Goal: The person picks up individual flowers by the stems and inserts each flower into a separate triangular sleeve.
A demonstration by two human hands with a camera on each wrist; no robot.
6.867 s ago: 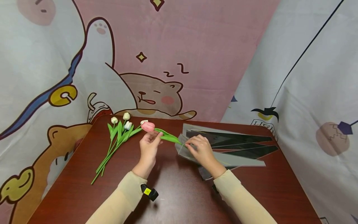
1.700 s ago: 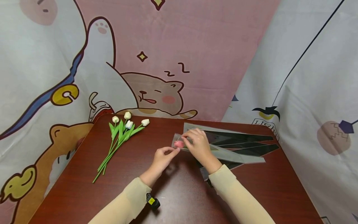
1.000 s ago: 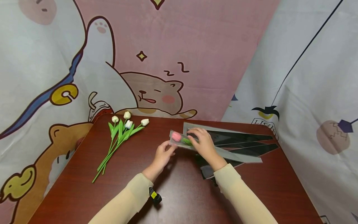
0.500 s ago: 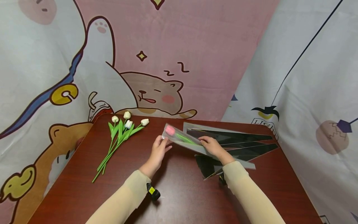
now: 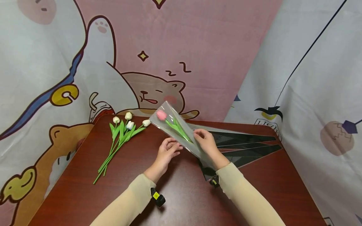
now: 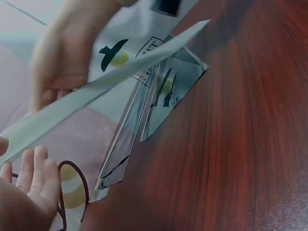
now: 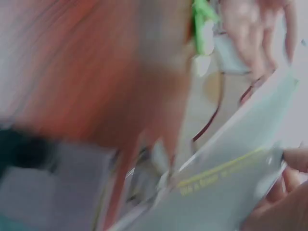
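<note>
A pink tulip [image 5: 161, 115] with green leaves lies inside a clear flower sleeve [image 5: 188, 128], its bloom near the wide end, which is raised toward the back left. My right hand [image 5: 207, 144] pinches the sleeve's right edge between thumb and fingers; the right wrist view shows the right hand [image 7: 284, 192] at that edge, beside yellow printing. My left hand [image 5: 167, 153] is at the sleeve's lower left edge, its fingers loosely spread. In the left wrist view the left hand [image 6: 31, 192] has fingers extended beside the sleeve [image 6: 96, 89]. The stem's lower part is hidden.
Several white tulips [image 5: 124, 133] lie on the left of the brown table [image 5: 175, 194]. More flat sleeves with dark panels [image 5: 249, 138] are fanned out at the right, partly beneath the held one. A patterned cloth [image 5: 212, 62] hangs behind the table.
The pink tulip has gone from my left hand into the sleeve. The sleeve has since been lifted and swung, its wide end up and left. My left hand has slid down from its top end.
</note>
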